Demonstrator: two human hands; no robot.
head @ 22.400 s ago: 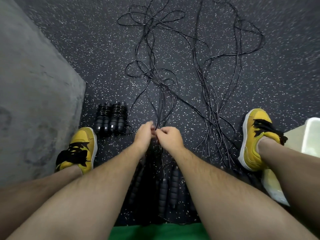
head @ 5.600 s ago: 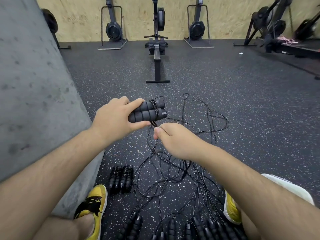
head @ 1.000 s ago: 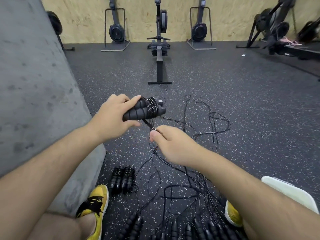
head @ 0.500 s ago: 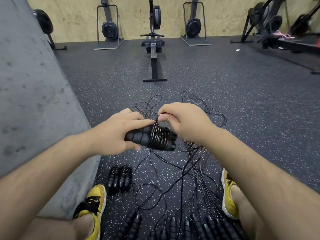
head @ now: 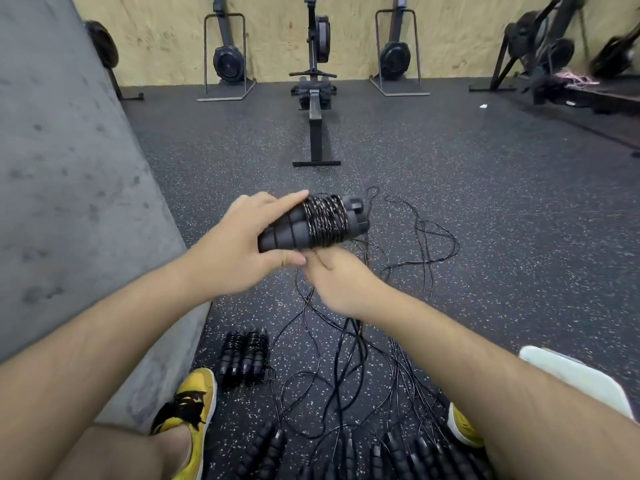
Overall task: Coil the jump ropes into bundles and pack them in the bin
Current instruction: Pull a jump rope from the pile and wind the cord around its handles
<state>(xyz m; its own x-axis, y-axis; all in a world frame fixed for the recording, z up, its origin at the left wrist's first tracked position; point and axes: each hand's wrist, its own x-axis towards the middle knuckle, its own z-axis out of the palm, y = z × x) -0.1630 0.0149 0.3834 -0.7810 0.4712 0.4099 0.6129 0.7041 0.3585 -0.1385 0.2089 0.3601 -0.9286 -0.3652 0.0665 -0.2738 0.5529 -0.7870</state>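
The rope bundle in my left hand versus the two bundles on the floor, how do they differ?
The held bundle is gripped aloft by the left hand, its cord trailing loose; the floor bundles lie down as a pair, seemingly fully wound. Both are black handles wrapped in cord.

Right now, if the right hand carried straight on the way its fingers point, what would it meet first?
The right hand points up-left at the wrapped handles gripped by the left hand; it would likely meet their underside first.
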